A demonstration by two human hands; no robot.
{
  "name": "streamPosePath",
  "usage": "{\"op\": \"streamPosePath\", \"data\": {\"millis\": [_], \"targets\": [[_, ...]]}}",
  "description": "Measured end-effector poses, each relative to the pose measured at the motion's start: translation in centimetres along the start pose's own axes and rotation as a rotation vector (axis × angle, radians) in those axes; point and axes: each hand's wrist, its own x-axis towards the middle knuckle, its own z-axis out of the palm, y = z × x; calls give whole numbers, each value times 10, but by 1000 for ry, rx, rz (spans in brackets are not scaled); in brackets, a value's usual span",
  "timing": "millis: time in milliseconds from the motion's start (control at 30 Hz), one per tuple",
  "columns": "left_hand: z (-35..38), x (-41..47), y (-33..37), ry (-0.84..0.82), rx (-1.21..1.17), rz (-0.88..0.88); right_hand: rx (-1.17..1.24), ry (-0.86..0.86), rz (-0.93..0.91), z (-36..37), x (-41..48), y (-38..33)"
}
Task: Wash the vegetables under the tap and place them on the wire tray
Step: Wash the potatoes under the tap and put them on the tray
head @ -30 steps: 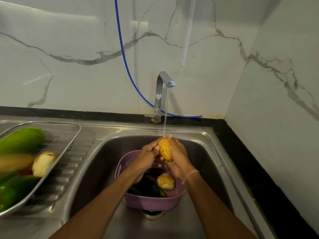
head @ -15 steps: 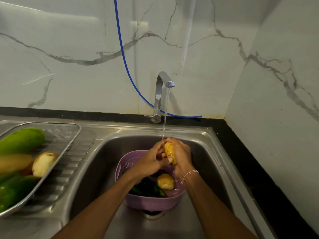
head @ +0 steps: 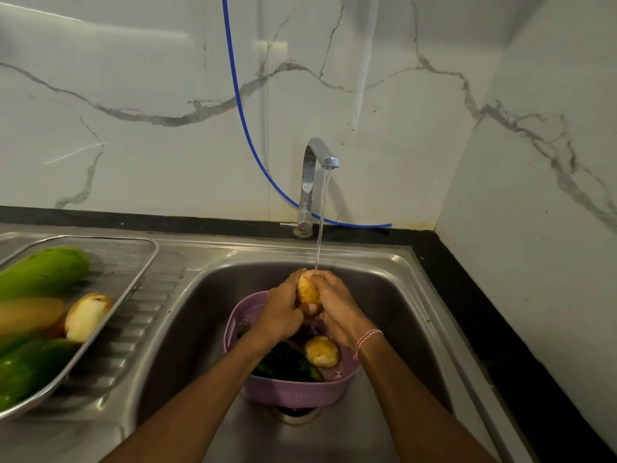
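A yellow potato (head: 307, 291) is held upright under the running stream from the tap (head: 315, 182). My left hand (head: 282, 310) grips its left side and my right hand (head: 335, 309) wraps its right side. Below them a purple colander (head: 290, 392) sits in the sink (head: 213, 305), holding a second potato (head: 322, 351) and dark green vegetables (head: 283, 364). The wire tray (head: 133, 262) on the drainboard at left holds large green vegetables (head: 41, 272), a yellow one (head: 30, 314) and a pale round one (head: 86, 315).
A blue hose (head: 240, 111) hangs down the marble wall and runs behind the tap. A black counter strip (head: 494, 329) borders the sink on the right, against the side wall. The drain (head: 293, 414) shows just in front of the colander.
Both hands have rubbed and turned the potato under the water, with my left hand closing further round it. The colander and the tray have not moved.
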Motion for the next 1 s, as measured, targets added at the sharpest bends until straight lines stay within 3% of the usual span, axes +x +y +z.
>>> {"op": "streamPosePath", "data": {"millis": [200, 433, 633, 833, 1000], "targets": [[1, -1, 2, -42, 146, 26, 25, 29, 1, -1, -3, 1], [-3, -1, -1, -45, 211, 46, -276, 4, -135, -5, -4, 1], [-9, 3, -3, -44, 254, 13, -150, -157, -98, -16, -6, -2], [-9, 2, -4, -60, 269, 39, -294, -21, -170, -8, -1, 4], [-11, 2, -4, -64, 276, 35, -204, -113, -126, -9, -5, 0]]}}
